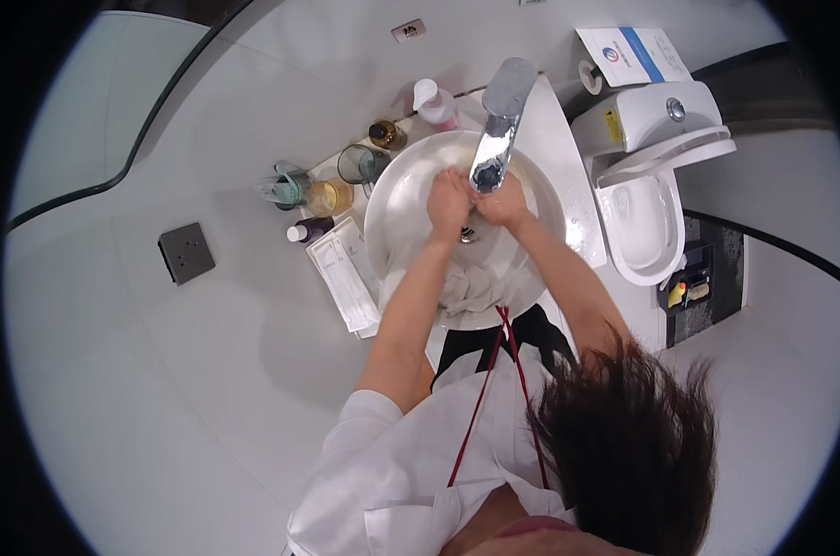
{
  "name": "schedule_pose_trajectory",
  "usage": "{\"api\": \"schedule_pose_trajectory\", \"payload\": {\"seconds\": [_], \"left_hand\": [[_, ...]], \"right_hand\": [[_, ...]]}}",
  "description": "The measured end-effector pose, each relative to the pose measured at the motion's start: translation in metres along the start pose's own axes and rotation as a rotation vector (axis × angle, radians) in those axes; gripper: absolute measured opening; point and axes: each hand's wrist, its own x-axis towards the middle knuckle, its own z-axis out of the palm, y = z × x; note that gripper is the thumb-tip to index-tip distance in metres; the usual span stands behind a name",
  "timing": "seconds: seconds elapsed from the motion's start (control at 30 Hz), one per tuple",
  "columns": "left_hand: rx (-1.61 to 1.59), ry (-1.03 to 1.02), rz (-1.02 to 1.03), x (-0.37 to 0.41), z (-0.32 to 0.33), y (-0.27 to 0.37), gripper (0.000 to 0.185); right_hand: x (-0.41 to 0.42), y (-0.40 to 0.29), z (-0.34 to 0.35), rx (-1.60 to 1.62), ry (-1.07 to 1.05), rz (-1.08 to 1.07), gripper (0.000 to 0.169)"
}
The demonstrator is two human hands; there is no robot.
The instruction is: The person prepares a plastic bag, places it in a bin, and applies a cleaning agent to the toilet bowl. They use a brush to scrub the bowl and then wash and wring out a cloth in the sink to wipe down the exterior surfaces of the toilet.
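Observation:
My left hand (448, 206) and my right hand (503, 200) are close together inside a round white washbasin (374, 233), under the spout of a chrome tap (500, 132). The spout covers part of the right fingers, and the fingers of both hands curl inward. Whether they grip something between them is hidden. Just below the hands lies the metal drain (468, 235). A crumpled whitish cloth (470, 288) rests in the front of the basin, nearest my body.
Left of the basin stand a pump bottle (436, 105), a dark-capped amber bottle (387, 135), a glass mug (358, 165), a yellowish glass (329, 199), a purple bottle (311, 229) and a tray of white packets (343, 278). A toilet (642, 215) with its lid raised is at the right.

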Motion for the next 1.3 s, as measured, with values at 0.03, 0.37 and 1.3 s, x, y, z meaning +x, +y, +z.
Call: {"api": "schedule_pose_trajectory", "payload": {"seconds": [0.03,0.37,1.3], "left_hand": [[0.066,-0.045,0.015,0.004,-0.005,0.002,0.02],[0.066,0.28,0.166,-0.041,0.033,-0.008,0.014],[-0.093,0.36,0.284,-0.064,0.036,-0.013,0.026]], "right_hand": [[0.002,-0.003,-0.004,0.169,-0.029,0.144,0.018],[-0.037,-0.01,0.047,-0.093,0.46,0.042,0.021],[-0.064,-0.027,0.059,0.328,0.837,-0.023,0.023]]}}
